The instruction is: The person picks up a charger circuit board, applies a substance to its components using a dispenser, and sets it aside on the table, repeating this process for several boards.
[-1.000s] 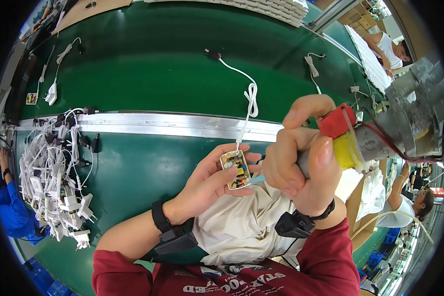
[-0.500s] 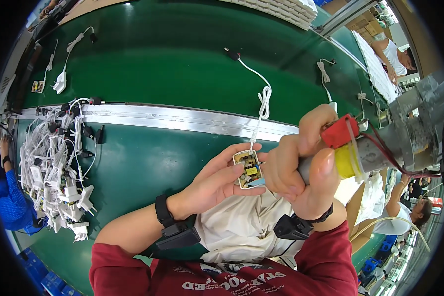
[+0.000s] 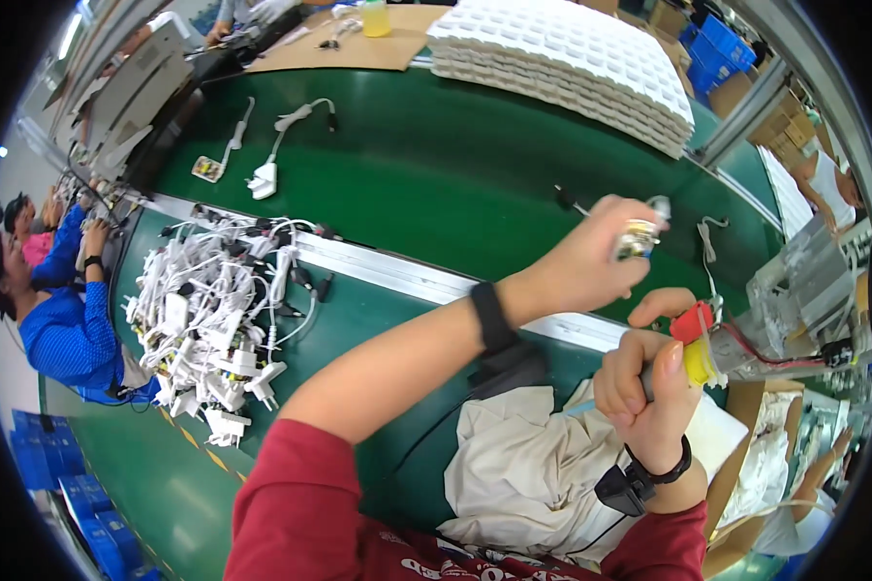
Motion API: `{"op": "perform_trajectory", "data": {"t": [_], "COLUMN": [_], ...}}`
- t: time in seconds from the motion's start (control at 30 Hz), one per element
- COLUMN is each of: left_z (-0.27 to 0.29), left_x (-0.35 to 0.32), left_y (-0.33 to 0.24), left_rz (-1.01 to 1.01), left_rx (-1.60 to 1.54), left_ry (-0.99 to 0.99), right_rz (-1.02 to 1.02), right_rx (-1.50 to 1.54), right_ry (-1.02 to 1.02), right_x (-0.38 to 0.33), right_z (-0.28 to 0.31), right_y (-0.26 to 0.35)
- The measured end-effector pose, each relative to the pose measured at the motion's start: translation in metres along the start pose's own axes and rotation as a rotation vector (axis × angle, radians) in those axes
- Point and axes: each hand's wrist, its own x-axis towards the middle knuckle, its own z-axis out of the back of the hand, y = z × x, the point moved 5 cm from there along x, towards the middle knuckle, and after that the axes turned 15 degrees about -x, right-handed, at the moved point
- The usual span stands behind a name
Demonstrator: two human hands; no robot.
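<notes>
My left hand [image 3: 591,257] is stretched forward over the green belt, its fingers closed around a small open adapter housing [image 3: 638,240] with electronic parts showing. The adapter's cable is mostly hidden behind the hand. In front of me, my right hand [image 3: 649,392] grips a grey tube-shaped tool, with a yellow band [image 3: 700,363] and a small red box [image 3: 691,322] fixed on it. Red and dark wires run along the tool to the right. A thin pale-blue tip [image 3: 579,408] sticks out to the left of the right hand, above the cream cloth [image 3: 513,455] on my lap.
A heap of white corded adapters [image 3: 213,320] lies on the table at left. More adapters [image 3: 264,180] rest on the belt beyond the metal rail [image 3: 397,269]. Stacked white trays [image 3: 572,68] stand at the back. A person in blue [image 3: 68,329] works at left; a carton [image 3: 746,484] is at right.
My left hand has moved from beside the tool tip forward and right over the belt, carrying the adapter. The right hand keeps its grip on the tool. The view has turned and shows more background.
</notes>
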Motion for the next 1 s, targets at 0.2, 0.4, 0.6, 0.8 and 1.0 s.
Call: {"op": "perform_trajectory", "data": {"t": [0.2,0.4,0.6,0.8,1.0], "left_z": [0.006,0.059,0.225,0.286,0.263], "left_x": [0.012,-0.025,-0.131,-0.162,-0.113], "left_y": [0.021,-0.068,-0.213,-0.216,-0.185], "left_rz": [-0.257,-0.186,0.672,0.802,0.384], "left_rx": [1.366,1.577,2.172,1.909,1.193], "left_ry": [0.053,-0.238,-0.842,-0.987,-0.808], "right_rz": [0.028,0.034,0.04,0.053,0.028], "right_rx": [-0.01,-0.05,0.032,0.009,0.0], "right_ry": [-0.023,-0.056,-0.077,-0.098,-0.151], "right_x": [0.0,0.002,0.005,0.009,0.021], "right_z": [-0.003,0.012,0.006,0.007,0.005], "right_y": [0.002,-0.007,-0.005,-0.009,-0.001]}}
